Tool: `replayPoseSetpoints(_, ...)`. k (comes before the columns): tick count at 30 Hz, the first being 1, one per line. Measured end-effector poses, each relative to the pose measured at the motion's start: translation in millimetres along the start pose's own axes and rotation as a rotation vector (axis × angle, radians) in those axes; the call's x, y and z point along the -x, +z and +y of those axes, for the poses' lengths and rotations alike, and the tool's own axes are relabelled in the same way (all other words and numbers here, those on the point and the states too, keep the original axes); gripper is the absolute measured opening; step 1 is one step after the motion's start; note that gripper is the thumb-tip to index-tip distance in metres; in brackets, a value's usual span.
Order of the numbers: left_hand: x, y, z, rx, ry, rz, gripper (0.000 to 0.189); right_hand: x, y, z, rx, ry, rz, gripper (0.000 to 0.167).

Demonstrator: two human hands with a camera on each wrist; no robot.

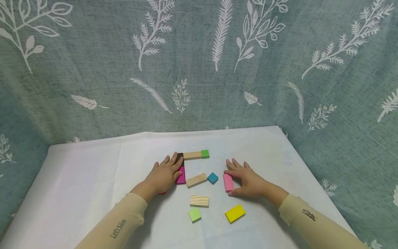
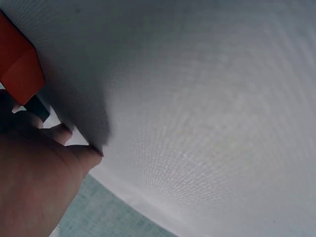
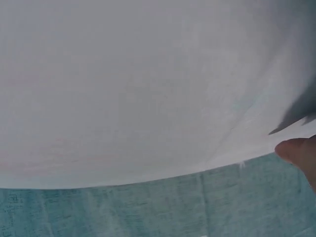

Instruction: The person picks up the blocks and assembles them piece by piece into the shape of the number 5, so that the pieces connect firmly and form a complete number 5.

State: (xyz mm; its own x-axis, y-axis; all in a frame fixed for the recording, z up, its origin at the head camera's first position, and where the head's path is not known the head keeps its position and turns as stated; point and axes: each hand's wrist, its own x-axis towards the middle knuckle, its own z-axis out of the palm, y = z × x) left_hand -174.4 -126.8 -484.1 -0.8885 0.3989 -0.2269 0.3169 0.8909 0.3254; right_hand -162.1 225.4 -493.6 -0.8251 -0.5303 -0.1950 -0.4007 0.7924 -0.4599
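Observation:
My left hand (image 1: 164, 175) lies flat with fingers extended, its fingertips at the black block (image 1: 180, 160) and its thumb on the magenta block (image 1: 181, 175). A red block (image 2: 22, 69) shows beside that hand in the left wrist view, mostly hidden under the palm from above. On the right, thumb and index finger of my right hand (image 1: 250, 181) pinch the pink block (image 1: 228, 183) by its two ends, low at the table. Only a fingertip of that hand appears in the right wrist view. Touching the black block, a plain wooden block (image 1: 192, 155) leads to a green block (image 1: 205, 154).
Between the hands lie a tilted wooden block (image 1: 196, 180) and a blue block (image 1: 212, 178). Nearer are a striped-grain wooden block (image 1: 199, 201), a light green block (image 1: 195, 215) and a yellow block (image 1: 235, 213). A leaf-patterned curtain (image 1: 199, 93) stands behind the white-covered table (image 1: 84, 180).

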Motion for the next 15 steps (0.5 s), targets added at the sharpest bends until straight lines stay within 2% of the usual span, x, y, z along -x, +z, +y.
replayPoseSetpoints(9,-0.9,0.3,1.0,-0.008,0.001,0.008,0.059,11.4,11,-17,0.019,-0.063,-0.024,0.084)
replayPoseSetpoints(15,-1.5,0.4,1.3,-0.012,0.005,0.009,0.060,14.0,16,-24,0.013,-0.064,-0.011,0.086)
